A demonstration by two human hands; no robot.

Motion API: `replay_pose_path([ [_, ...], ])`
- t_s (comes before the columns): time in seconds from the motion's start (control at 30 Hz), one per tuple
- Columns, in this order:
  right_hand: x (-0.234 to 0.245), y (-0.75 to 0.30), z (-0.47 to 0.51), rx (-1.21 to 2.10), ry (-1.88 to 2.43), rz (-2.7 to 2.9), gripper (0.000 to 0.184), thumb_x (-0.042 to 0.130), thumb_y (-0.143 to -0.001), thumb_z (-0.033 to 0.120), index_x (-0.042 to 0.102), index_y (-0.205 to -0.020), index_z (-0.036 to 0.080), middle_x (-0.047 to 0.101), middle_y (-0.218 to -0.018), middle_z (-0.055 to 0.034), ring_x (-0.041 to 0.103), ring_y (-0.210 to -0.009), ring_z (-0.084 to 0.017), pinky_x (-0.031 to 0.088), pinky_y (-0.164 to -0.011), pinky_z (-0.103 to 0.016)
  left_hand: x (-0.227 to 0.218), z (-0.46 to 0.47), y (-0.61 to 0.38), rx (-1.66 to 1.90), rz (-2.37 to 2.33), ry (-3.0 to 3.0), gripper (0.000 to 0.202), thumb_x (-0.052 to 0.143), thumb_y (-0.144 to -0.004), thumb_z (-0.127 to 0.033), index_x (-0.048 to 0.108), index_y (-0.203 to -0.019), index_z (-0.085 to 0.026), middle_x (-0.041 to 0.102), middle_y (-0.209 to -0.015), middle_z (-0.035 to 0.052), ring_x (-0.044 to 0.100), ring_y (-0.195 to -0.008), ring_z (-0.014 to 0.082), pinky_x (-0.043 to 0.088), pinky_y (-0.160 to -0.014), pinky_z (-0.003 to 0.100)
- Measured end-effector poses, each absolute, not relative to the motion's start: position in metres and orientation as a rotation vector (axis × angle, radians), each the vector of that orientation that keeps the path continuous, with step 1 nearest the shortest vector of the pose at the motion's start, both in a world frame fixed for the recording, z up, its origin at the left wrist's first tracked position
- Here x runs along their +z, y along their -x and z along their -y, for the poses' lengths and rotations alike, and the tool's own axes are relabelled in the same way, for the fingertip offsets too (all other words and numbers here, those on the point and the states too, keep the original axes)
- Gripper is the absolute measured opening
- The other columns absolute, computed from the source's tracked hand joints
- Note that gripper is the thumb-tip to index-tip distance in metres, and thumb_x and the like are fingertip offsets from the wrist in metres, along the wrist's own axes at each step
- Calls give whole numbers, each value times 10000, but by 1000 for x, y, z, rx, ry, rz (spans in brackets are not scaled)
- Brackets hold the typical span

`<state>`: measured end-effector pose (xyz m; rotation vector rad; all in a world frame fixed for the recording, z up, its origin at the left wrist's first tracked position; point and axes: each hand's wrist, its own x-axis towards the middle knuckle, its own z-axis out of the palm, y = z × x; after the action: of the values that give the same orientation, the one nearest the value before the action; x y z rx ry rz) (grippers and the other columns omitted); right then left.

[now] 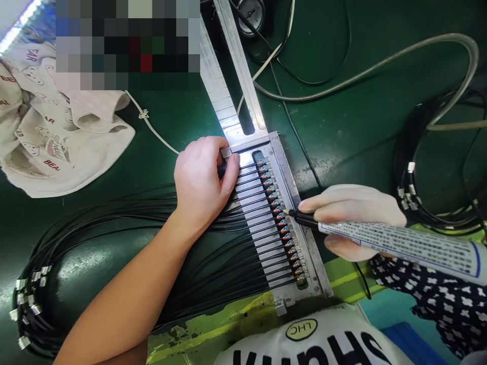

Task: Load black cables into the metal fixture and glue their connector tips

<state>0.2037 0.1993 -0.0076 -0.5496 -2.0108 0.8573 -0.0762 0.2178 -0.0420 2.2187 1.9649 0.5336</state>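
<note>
Black cables (207, 276) fan across the counter (342, 126) into an aluminium fixture (310, 243), each one ending in a small multicoloured connector (283, 229) in a tight, slanted row. From where I watch remotely, the fixture lies flat, just in front of the person's body.

The right grip (352, 215) is closed around a black-tipped marker (395, 244) with a white printed barrel, its tip at or just above one connector in the row's upper half. I cannot tell whether it is touching. The left grip (201, 185) curls over the fixture's upper end, on a dark piece mostly hidden beneath the fingers (228, 175). I cannot tell whether it is clenched on that piece or only pressing.

The closely spaced connectors leave little margin: a small slip of the tip could mark the wrong one. Weight from the loose cable ends, gathered in metal-tipped coils (34, 304) at the lower left, could tug the row out of line, especially if the left grip eases.

Beyond the fixture, a pale hose (361, 71) loops across the counter near a round gauge (251, 15), and a printed cloth (49, 137) lies crumpled to the left.
</note>
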Motion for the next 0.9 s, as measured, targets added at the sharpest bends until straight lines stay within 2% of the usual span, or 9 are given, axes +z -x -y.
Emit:
replay_pose_path([
  [0.23,-7,-203,-198,873,547,1980,177,717,-786,172,708,-929,68,771,-933,-175,765,-872,-198,641,-757,-264,-43,-218,77,542,-1957,-2208,240,498,-955,-402,583,-1081,-216,576,-843,52,601,-885,248,452,-807,388],
  [0.5,-5,-204,-201,883,560,2012,233,737,-785,233,701,-966,91,769,-933,-167,769,-871,-219,641,-783,-260,-42,-217,77,541,-1968,-2208,246,481,-954,-414,584,-1075,-226,577,-830,50,601,-872,246,455,-800,389],
  [0.9,-7,-204,-203,841,528,2054,262,763,-797,211,693,-1000,62,762,-947,-188,762,-934,-222,643,-830,-268,-41,-217,76,550,-1972,-2204,247,485,-950,-413,591,-1068,-223,579,-827,57,603,-873,252,462,-801,396],
])
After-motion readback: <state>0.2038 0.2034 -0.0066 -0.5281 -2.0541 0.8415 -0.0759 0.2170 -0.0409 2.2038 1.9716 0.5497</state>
